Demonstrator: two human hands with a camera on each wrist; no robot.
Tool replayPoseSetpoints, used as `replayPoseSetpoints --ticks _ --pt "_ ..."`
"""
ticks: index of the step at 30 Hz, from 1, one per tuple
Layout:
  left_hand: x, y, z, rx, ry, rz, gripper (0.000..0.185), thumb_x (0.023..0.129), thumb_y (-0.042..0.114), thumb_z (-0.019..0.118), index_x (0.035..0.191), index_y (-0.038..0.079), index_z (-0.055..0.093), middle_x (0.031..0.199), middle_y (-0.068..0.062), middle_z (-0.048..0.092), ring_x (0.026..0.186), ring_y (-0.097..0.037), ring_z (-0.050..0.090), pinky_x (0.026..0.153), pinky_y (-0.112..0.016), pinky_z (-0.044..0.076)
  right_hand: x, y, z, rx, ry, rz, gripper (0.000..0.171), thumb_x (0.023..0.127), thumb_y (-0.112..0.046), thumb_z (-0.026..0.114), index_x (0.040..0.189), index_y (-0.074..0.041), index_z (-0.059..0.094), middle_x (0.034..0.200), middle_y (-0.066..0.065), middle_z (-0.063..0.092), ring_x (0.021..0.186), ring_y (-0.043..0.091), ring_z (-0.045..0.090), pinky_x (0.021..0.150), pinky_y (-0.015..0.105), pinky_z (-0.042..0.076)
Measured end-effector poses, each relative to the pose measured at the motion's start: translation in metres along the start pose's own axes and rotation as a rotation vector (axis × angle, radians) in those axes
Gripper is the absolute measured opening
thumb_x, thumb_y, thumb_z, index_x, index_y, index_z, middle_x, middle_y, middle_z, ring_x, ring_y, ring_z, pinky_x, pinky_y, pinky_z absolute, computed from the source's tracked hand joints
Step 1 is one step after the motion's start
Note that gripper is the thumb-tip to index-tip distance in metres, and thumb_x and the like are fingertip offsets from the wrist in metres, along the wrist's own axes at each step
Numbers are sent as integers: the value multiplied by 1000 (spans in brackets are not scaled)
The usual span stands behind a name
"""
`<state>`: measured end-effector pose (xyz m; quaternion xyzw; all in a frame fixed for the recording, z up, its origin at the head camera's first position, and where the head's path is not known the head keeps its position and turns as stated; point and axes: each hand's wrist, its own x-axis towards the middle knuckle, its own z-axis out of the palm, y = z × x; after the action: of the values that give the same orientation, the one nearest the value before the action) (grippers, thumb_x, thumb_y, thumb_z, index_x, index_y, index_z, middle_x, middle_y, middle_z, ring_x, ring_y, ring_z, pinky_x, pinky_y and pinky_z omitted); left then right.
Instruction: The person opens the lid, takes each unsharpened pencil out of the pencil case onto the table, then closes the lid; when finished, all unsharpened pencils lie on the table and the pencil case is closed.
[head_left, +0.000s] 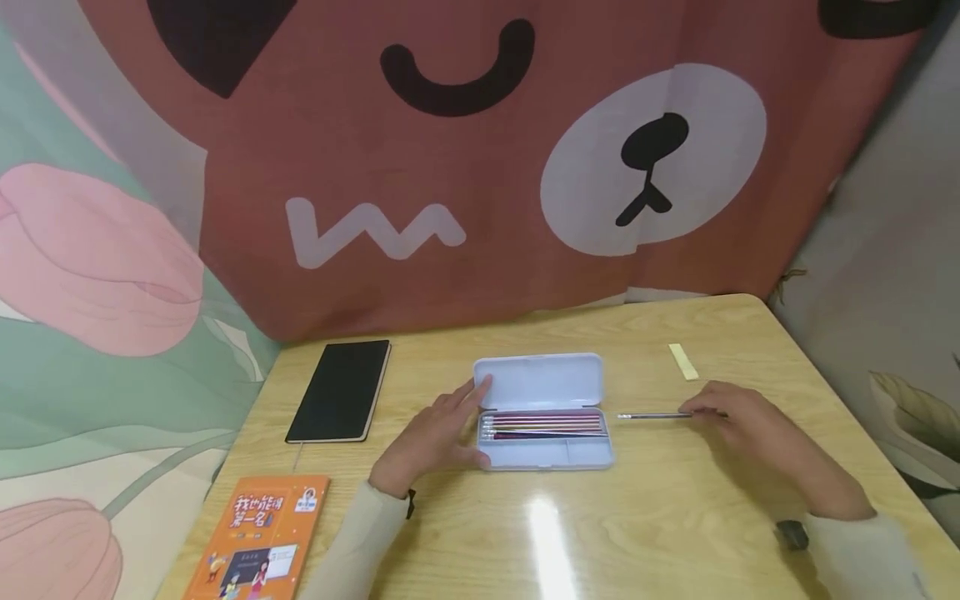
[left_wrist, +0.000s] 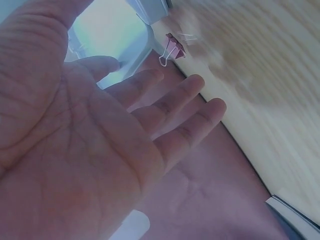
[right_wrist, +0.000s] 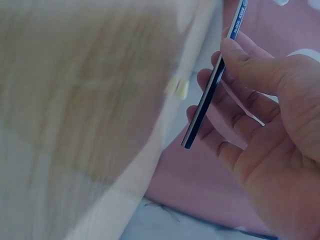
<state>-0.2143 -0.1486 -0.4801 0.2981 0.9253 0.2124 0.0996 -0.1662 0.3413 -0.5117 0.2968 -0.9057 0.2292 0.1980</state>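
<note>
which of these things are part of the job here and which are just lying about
Part of the job, judging by the hands:
pencil in the right hand
open pencil case, touched by the left hand
pencils inside it

Apparently just lying about:
black notebook
orange book
pale yellow strip
binder clip

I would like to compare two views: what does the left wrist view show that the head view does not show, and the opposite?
Only the left wrist view: a binder clip on the tabletop, and the palm of the left hand.

Only the head view: the right hand, the pencil it holds, the orange book and the yellow strip.

Both: the left hand, the pencil case, the tabletop and the reddish wall cloth.
</note>
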Motion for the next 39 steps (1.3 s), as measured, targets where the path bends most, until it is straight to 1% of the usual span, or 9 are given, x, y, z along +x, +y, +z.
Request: replayPoseSetpoints --ticks 3,7,13,19,23,28,31,34,39 --pt "-1 -2 0 -2 8 0 124 83 40 97 179 20 20 183 -12 28 152 -44 49 117 -63 47 -2 6 0 -11 -45 24 37 74 14 92 99 -12 83 87 -9 70 79 6 66 69 19 54" --pt "-3 -3 0 1 13 -6 123 84 40 97 179 19 21 182 -13 29 150 -44 50 116 -63 48 0 10 3 -10 -112 60 32 77 11 91 96 -14 83 86 -11 70 79 6 64 67 27 55" --pt "-4 0 0 14 7 1 123 84 41 96 178 17 21 181 -15 30 150 -45 51 117 -63 48 -1 9 6 -34 -134 84 34 75 10 93 95 -16 83 86 -13 69 80 8 63 68 29 54" --pt "-4 1 0 42 5 11 125 84 43 96 179 17 19 182 -13 29 150 -44 51 118 -64 47 -3 10 5 -43 -180 103 32 77 8 93 97 -14 81 88 -10 70 81 14 66 70 32 56" --pt "-4 2 0 43 4 12 124 84 43 96 178 16 20 180 -16 32 151 -46 50 118 -66 46 3 6 2 -78 -190 109 29 79 3 95 100 -13 81 93 -8 74 85 19 70 74 36 59" --pt "-2 3 -1 32 -17 -11 125 84 45 96 178 16 20 180 -17 32 154 -45 48 122 -65 43 30 -22 0 -66 -239 180 19 90 -7 89 108 -9 82 103 1 79 99 33 73 87 51 61" --pt "-2 5 -2 31 -29 -23 126 83 47 96 179 16 19 181 -15 31 155 -44 46 123 -64 42 52 -47 2 -31 -263 193 18 96 -12 86 113 -9 82 108 1 79 105 32 72 89 52 61" --pt "-2 5 -2 29 -33 -30 127 83 46 96 179 17 18 181 -14 30 156 -44 46 124 -64 41 73 -70 11 -6 -246 120 19 96 -12 86 114 -11 82 108 -1 78 104 27 73 89 48 62" --pt "-3 2 -2 26 -24 -18 126 83 46 96 178 16 20 181 -15 32 154 -45 47 122 -65 42 104 -102 33 32 -274 41 18 97 -13 85 115 -10 83 109 2 80 104 24 74 93 48 62"
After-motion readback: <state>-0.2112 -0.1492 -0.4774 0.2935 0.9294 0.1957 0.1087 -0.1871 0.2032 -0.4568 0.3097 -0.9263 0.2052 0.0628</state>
